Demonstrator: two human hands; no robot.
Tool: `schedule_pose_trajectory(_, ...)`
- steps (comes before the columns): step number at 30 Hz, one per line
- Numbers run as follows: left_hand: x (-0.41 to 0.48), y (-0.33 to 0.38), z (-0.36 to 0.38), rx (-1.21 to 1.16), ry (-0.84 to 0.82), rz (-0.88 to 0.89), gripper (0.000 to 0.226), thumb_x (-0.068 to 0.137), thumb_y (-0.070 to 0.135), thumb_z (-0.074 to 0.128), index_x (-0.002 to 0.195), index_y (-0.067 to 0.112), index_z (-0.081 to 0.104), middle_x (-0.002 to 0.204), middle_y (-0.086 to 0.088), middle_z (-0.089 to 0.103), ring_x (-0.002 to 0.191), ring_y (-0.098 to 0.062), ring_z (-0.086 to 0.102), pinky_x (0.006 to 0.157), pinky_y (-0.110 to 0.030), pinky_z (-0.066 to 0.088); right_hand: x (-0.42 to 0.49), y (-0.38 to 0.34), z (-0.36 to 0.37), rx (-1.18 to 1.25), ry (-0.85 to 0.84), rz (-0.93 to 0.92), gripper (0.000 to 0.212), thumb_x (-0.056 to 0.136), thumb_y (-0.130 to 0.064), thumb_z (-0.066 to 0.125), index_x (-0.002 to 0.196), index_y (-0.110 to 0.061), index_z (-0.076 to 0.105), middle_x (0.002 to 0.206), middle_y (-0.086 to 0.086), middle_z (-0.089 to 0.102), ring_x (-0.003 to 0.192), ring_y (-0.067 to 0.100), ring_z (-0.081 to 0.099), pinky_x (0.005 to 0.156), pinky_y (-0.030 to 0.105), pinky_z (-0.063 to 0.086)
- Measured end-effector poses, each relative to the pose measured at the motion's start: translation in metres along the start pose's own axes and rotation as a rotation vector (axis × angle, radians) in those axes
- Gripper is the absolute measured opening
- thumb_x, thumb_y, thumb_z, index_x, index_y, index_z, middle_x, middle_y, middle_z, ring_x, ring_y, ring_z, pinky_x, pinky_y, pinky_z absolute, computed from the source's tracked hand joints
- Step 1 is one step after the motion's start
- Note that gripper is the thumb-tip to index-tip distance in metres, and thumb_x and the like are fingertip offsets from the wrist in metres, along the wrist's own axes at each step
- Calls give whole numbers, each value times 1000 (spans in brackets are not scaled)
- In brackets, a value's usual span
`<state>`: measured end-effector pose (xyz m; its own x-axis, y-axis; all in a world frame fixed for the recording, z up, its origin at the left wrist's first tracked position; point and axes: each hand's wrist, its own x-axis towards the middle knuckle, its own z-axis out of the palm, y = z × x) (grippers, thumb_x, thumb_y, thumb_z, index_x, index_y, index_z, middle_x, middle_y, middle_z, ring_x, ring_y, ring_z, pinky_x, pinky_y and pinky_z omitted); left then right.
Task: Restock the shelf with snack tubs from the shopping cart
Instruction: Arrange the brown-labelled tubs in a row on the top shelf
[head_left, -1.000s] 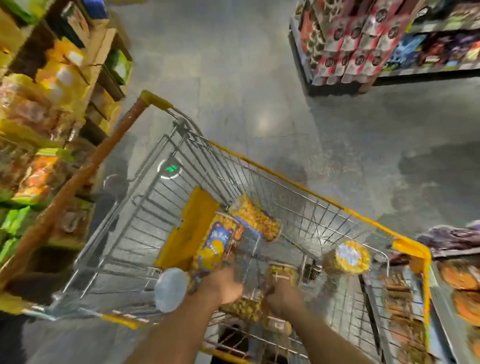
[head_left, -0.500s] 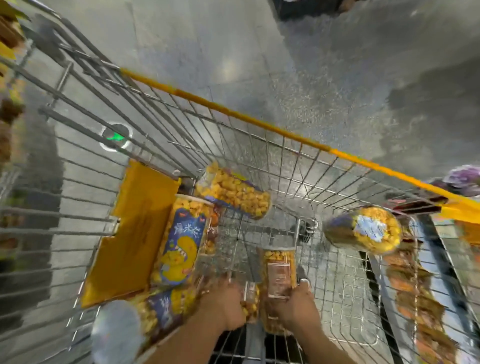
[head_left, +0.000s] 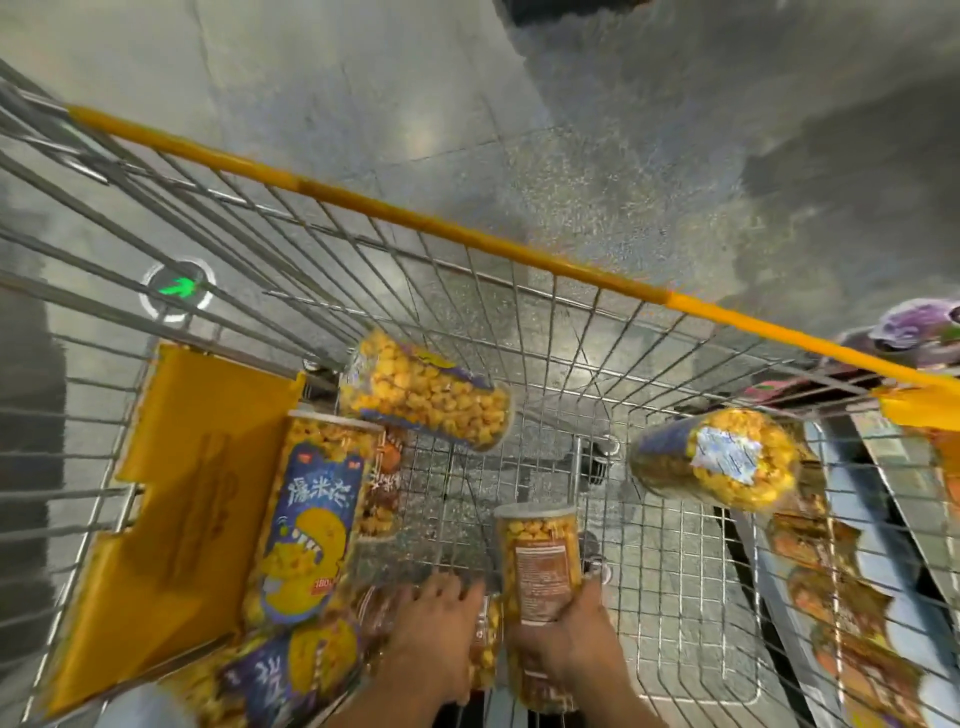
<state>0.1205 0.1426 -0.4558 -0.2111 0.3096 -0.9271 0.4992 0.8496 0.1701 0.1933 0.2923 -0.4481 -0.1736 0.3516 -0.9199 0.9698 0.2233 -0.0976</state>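
low in the middle of the head view, my right hand (head_left: 566, 639) is wrapped around the lower part of a narrow popcorn tub (head_left: 540, 561), fingers and thumb curled round its wall, with the tub upright and its lid pointing toward the frame's centre. just to its left, my left hand (head_left: 436, 639) reaches down among the packed goods with the fingers bent forward. a second small tub (head_left: 485, 644) shows in the gap between the hands, but blur hides whether the left one has hold of it, so i cannot tell its grip. both hands are inside the shopping cart (head_left: 415, 218), whose orange rim crosses the frame from upper left to right. more stock waits there: a blue-label tub (head_left: 311, 519) at centre left beside the yellow flap (head_left: 171, 519), a tub on its side (head_left: 426, 395) above centre, and another tub (head_left: 717, 467) at the right by the wire wall. i judge this as the pick-up step, early on, with most of the tubs not yet out. next i'd need to lift the held tub clear over the rim and turn toward the shelf (head_left: 831, 597) at the right edge.
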Motion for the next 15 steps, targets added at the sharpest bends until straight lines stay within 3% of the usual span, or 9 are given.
schedule_pose_trajectory(2,-12,2,-4,32,71,15,112,70,38,82,153,25,9,157,-6,25,144,-32,25,114,-54,24,-11,0,-8,8,-17,-32,75,64,-35,92,109,-24,33,98,-4,64,67,9,66,52,21,50)
schedule_pose_trajectory(3,-18,2,-5,38,107,16,112,69,41,82,153,26,9,157,-5,26,143,-31,27,112,-53,27,-18,0,-13,21,-17,-42,67,66,-27,91,103,-26,34,96,-5,64,68,9,66,52,21,50)
schedule_pose_trajectory(6,-39,3,-11,25,221,49,109,70,44,78,152,28,10,156,-3,30,140,-29,34,110,-50,34,-47,-2,-32,36,41,-83,66,62,-22,92,94,-29,35,94,-5,65,78,15,71,77,37,62)
schedule_pose_trajectory(9,-66,12,-22,25,304,108,112,69,54,75,153,29,7,159,0,25,137,-29,38,109,-49,37,-87,-1,-61,73,110,-127,71,56,-26,90,105,-24,38,95,-5,64,80,15,68,80,39,60)
schedule_pose_trajectory(12,-99,33,-39,-49,382,161,117,64,63,75,153,32,6,156,6,28,134,-24,42,106,-45,42,-133,4,-98,132,197,-168,75,60,-38,88,113,-20,38,94,-7,60,77,9,60,63,21,47)
schedule_pose_trajectory(15,-143,67,-50,-153,398,233,110,63,61,66,153,34,9,149,4,37,131,-21,45,104,-39,44,-185,27,-131,211,330,-131,90,52,-62,83,118,-22,36,112,-1,62,103,24,63,83,32,50)
